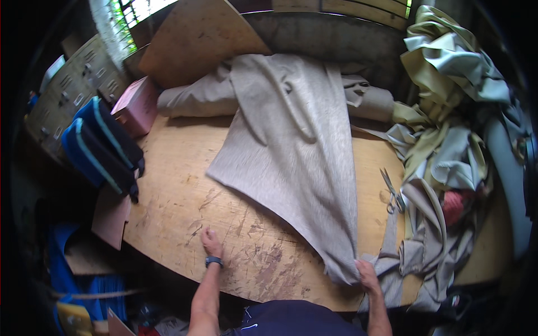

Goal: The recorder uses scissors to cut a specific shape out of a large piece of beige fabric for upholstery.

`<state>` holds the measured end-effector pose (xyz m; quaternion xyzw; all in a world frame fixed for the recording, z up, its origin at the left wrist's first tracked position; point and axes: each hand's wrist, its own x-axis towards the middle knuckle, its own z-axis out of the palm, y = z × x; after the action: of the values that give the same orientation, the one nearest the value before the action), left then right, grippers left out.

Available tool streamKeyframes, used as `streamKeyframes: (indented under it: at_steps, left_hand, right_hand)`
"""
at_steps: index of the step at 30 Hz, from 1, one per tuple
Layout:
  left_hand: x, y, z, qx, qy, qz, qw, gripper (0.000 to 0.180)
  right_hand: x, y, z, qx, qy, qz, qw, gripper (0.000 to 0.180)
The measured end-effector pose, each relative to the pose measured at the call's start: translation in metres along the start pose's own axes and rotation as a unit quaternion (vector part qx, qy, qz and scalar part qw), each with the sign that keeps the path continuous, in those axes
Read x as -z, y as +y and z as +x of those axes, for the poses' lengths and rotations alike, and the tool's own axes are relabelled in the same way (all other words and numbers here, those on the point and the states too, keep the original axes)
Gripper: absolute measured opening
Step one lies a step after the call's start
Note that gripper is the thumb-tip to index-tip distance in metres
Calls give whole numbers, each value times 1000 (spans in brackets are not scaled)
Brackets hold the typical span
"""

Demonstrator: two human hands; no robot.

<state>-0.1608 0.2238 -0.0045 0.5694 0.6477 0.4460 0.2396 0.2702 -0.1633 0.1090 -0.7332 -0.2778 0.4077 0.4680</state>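
Head view: beige cloth (pixel 291 151), spread over wooden table (pixel 179 201) from 12 o'clock to 5 o'clock; right hand (pixel 367 275) clamped on its near corner at 5 o'clock; left hand (pixel 211 242) flat on bare wood at 7 o'clock, fingers loose, holding nothing; scissors (pixel 392 191) at 3 o'clock, beside heaped green fabric (pixel 448 84); pink box (pixel 137 103) at 10 o'clock.

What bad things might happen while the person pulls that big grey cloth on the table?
1. The scissors lie on the wooden table right beside the grey cloth; a hard pull by the right hand might drag them toward the fingers or off the edge.
2. The heap of pale green fabric leans close by and could slide onto the cloth.
3. The left hand rests on the scuffed board, which may be rough or splintery.
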Motion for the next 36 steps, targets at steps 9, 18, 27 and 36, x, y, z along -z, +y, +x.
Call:
streamKeyframes:
  at_steps: [9, 18, 27, 36]
  left_hand:
    - [10, -13, 144, -89, -167, 190, 963, 56]
    - [-58, -7, 176, 5, -373, 153, 915, 42]
    - [81, 285, 299, -259, -72, -190, 944, 28]
    - [256, 139, 245, -290, -176, -77, 938, 21]
  right_hand:
    - [-30, 58, -129, -241, 114, -265, 927, 39]
    - [-46, 67, -66, -217, 210, -225, 926, 45]
    - [112, -134, -5, 254, 459, -235, 819, 29]
    - [18, -128, -74, 30, 194, -371, 908, 32]
